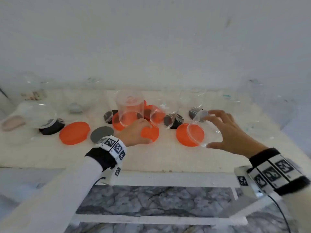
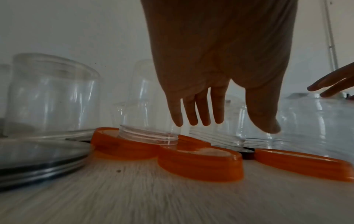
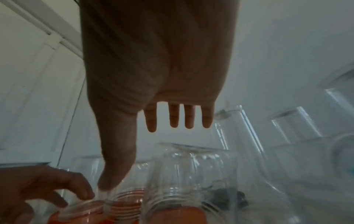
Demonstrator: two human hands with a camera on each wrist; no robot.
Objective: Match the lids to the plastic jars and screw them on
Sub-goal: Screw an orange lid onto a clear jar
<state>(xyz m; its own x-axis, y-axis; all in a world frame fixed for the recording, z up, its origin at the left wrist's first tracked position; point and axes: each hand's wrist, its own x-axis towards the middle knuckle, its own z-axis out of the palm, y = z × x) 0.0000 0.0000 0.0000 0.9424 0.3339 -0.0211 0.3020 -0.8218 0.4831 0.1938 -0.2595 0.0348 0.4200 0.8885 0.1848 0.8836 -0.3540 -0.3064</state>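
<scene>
On the surface (image 1: 168, 155), the left hand (image 1: 134, 133) hovers with straight fingers just over a small orange lid (image 1: 152, 133); the right hand (image 1: 234, 132) has its fingers spread around a tilted clear jar (image 1: 207, 130), above a bigger orange lid (image 1: 182, 135).

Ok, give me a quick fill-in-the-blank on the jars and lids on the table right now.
1. The small lid under the left hand is ___ in colour.
2. The right hand is spread over a tilted clear ___.
3. The flat lid beside the left wrist is ___ in colour.
Missing words: orange; jar; grey.
</scene>
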